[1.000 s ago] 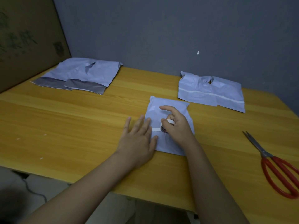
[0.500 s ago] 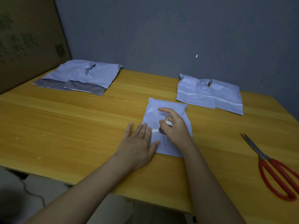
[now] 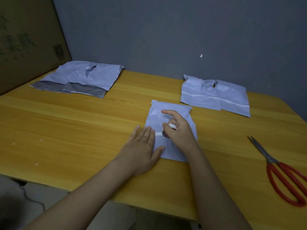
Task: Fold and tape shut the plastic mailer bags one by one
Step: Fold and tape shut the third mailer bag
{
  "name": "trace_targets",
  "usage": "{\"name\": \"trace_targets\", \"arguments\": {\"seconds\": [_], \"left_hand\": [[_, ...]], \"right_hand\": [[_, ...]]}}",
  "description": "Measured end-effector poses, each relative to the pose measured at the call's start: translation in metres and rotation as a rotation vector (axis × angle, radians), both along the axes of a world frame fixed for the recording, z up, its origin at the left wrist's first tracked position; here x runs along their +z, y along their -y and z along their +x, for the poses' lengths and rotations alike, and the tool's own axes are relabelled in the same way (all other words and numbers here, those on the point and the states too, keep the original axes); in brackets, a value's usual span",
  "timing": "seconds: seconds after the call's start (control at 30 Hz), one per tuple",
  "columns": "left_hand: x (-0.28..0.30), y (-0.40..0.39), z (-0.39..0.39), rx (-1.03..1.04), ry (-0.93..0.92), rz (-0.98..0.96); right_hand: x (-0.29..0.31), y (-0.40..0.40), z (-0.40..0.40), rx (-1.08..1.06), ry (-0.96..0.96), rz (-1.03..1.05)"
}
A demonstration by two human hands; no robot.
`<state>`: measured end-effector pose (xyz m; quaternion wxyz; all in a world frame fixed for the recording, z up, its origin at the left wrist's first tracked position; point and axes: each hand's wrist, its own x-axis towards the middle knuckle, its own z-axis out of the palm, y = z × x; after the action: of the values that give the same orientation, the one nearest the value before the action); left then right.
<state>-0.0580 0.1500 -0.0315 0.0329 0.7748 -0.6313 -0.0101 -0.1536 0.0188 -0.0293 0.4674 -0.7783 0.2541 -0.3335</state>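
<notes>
- One folded mailer bag (image 3: 172, 112), pale blue-white plastic, lies flat near the middle of the table, its lower edge close to the front edge where the person sits.
- A short strip of white tape (image 3: 158, 133) runs across the bag, from under the left fingertips to the roll.
- One small tape roll (image 3: 168, 132), white with a dark core, stands on the bag; the right hand (image 3: 180, 131) curls its thumb and fingers around it, with the index finger stretched out above the bag.
- The left hand (image 3: 141, 150) lies flat, fingers straight and close together, fingertips on the bag's left edge and the tape's end, thumb resting on the lower part of the bag.
- Two taped mailer bags (image 3: 214, 95) lie overlapping at the far right of the table, each with a white tape line across it; they sit just beyond the folded bag, apart from it.
- A stack of unsealed mailer bags (image 3: 83, 77) lies at the far left corner, at least two, with grey open flaps towards the person; the exact count cannot be told.
- One pair of scissors (image 3: 280, 171) with red handles lies on the right, blades closed, well apart from the bags.
- The table (image 3: 66, 130) is yellow wood-grain, with a few small white flecks on the left.
- Behind it stands a grey wall (image 3: 166, 30); a brown cardboard sheet (image 3: 25, 39) with faint dark print leans on the left.
</notes>
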Motion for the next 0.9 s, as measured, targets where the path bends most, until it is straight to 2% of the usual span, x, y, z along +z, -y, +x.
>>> {"name": "trace_targets", "arguments": {"seconds": [0.3,0.57,0.8,0.9], "left_hand": [[-0.001,-0.003,-0.001,0.032,-0.015,0.003],[0.006,0.004,-0.01,-0.017,0.191,-0.029],[0.01,0.003,-0.005,-0.002,-0.07,0.078],[0.008,0.003,-0.005,-0.003,-0.094,0.091]], "right_hand": [[0.001,-0.002,0.001,-0.003,-0.005,-0.004],[0.004,-0.003,-0.002,-0.004,0.024,0.045],[0.007,-0.005,-0.007,-0.01,0.041,0.096],[0.009,-0.005,-0.009,-0.023,0.046,0.13]]}}
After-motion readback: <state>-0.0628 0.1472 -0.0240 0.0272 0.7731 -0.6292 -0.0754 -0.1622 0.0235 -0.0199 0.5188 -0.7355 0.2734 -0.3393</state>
